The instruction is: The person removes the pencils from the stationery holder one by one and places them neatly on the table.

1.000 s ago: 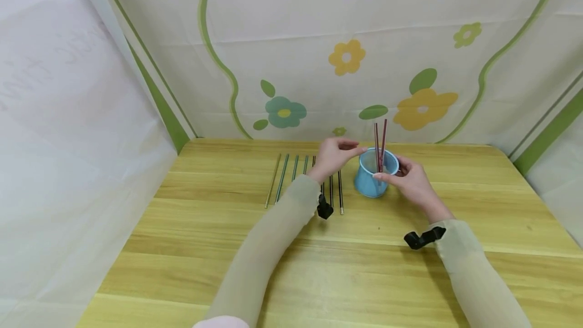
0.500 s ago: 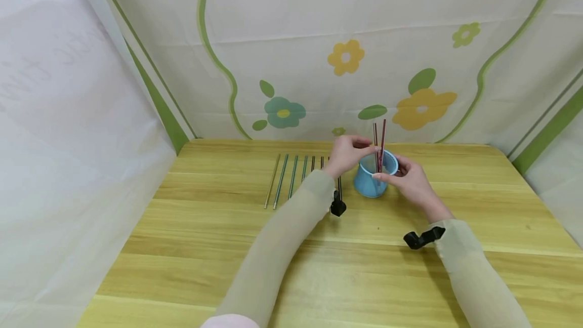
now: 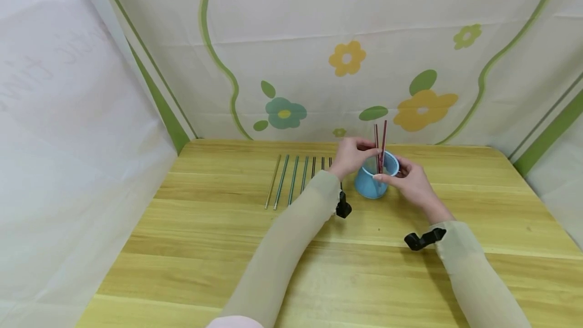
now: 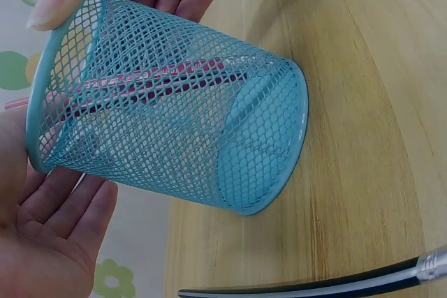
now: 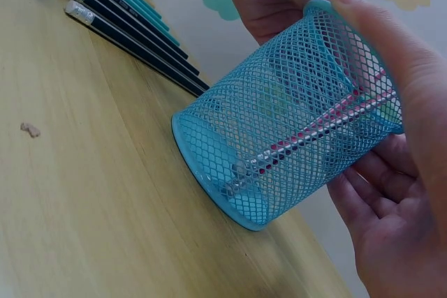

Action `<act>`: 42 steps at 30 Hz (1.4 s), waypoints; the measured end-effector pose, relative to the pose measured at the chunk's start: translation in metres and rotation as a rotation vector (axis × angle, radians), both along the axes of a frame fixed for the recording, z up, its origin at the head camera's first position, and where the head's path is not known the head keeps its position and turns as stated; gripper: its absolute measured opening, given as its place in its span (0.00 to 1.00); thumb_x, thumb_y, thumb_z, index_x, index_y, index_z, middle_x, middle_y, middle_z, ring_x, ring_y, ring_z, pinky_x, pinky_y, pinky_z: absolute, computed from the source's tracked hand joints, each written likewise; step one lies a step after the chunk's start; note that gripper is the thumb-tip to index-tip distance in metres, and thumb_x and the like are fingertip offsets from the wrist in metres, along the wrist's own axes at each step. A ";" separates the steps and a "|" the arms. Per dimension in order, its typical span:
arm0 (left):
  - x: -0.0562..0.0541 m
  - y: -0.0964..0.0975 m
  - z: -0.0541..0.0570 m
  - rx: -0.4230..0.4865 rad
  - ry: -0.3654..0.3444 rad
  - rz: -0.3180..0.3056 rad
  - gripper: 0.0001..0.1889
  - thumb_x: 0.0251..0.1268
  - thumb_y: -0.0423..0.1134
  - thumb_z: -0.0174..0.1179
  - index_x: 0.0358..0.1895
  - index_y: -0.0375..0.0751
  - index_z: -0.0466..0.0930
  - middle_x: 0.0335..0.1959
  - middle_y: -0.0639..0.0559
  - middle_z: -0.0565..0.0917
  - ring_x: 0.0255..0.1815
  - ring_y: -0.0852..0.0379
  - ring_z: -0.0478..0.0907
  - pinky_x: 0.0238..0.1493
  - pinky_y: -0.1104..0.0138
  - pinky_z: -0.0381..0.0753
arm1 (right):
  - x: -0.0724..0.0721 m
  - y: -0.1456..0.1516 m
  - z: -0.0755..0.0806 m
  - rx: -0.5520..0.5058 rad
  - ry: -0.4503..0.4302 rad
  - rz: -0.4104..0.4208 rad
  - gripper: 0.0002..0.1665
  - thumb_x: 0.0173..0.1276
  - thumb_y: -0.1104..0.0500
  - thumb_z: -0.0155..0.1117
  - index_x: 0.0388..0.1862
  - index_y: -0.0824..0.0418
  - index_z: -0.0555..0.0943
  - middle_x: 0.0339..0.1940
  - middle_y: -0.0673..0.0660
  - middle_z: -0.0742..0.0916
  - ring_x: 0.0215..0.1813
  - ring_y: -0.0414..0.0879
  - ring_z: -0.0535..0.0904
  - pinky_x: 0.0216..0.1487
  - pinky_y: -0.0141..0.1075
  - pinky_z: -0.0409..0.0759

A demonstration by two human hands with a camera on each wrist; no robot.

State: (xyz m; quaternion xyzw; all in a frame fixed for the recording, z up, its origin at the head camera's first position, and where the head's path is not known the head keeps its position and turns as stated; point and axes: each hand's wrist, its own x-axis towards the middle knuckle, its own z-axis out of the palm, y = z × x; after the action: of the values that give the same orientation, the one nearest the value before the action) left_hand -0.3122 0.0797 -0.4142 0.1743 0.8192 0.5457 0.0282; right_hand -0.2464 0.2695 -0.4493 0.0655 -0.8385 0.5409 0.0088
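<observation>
Two dark red pencils stand leaning inside a light blue mesh pencil cup, their upper ends above its rim. In the right wrist view, their eraser ends show through the mesh near the bottom. My left hand reaches over the rim from the left, its thumb and forefinger pinching a red pencil. My right hand grips the cup's rim from the right, thumb on the near side and fingers behind. The cup's base rests on the table.
Left of the cup, several pencils lie in a row on the wooden table: one gold pencil, teal pencils and black pencils. My left forearm covers part of the row. A patterned curtain hangs behind the table.
My left hand has moved right from beside the cup's left rim to the red pencils and now pinches one. My right hand keeps holding the cup in place.
</observation>
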 end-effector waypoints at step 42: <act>0.000 -0.012 0.010 0.251 0.036 0.110 0.06 0.69 0.39 0.69 0.44 0.42 0.88 0.34 0.58 0.86 0.35 0.64 0.83 0.39 0.72 0.85 | 0.000 -0.001 0.000 -0.027 0.012 -0.001 0.44 0.68 0.53 0.75 0.75 0.69 0.66 0.65 0.70 0.78 0.62 0.60 0.76 0.50 0.19 0.77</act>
State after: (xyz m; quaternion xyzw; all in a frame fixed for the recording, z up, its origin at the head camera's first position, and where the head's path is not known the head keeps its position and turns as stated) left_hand -0.3122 0.0677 -0.4043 0.1412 0.7532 0.6413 -0.0385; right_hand -0.2469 0.2688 -0.4495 0.0680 -0.8311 0.5517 0.0148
